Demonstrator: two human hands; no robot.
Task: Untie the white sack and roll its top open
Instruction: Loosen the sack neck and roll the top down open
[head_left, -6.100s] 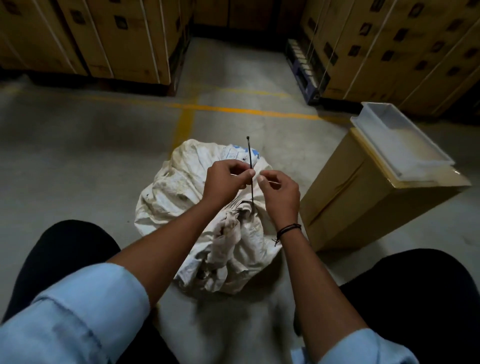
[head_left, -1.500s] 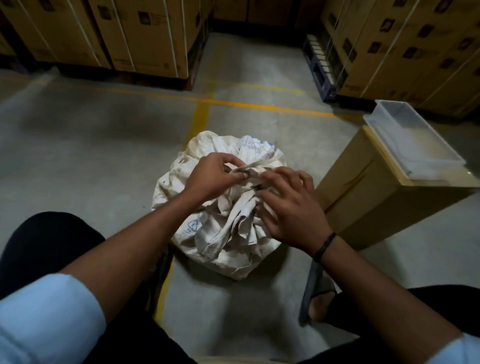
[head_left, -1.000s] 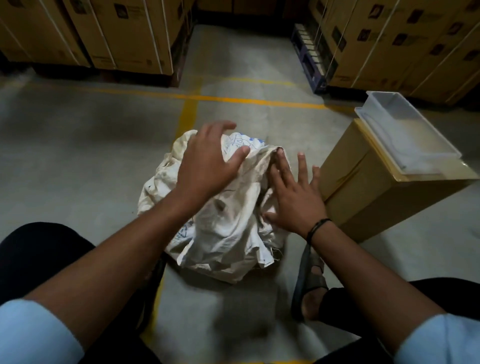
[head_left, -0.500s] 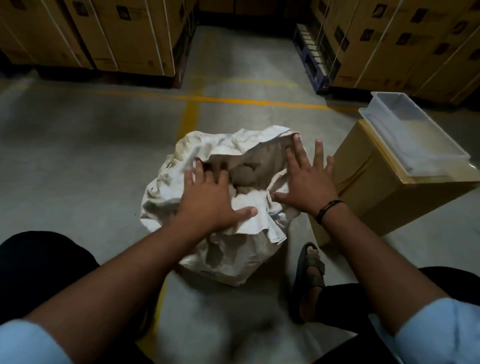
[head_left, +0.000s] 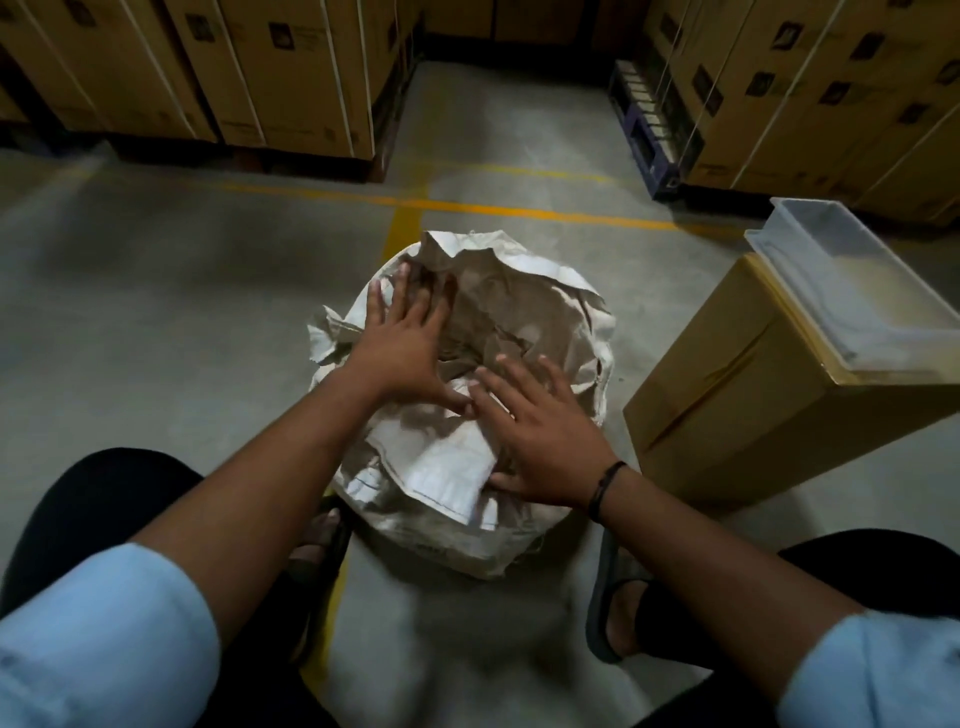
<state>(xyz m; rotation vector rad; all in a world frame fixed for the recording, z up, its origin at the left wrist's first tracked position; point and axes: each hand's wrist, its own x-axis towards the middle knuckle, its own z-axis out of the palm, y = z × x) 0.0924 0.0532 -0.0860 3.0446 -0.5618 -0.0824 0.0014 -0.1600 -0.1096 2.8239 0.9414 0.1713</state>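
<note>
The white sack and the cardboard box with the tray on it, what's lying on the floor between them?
Nothing: in the head view, only bare concrete floor separates the white sack from the cardboard box.

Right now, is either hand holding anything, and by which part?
Nothing is gripped. The left hand and right hand lie flat, fingers spread, on the sack: left at its far-left rim, right on the near folds.

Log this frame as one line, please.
stage: spreading top open | sack: untied, on floor, brown inside showing | left hand: flat, fingers splayed on far rim | right hand: flat on near fold | roll: not visible
</note>
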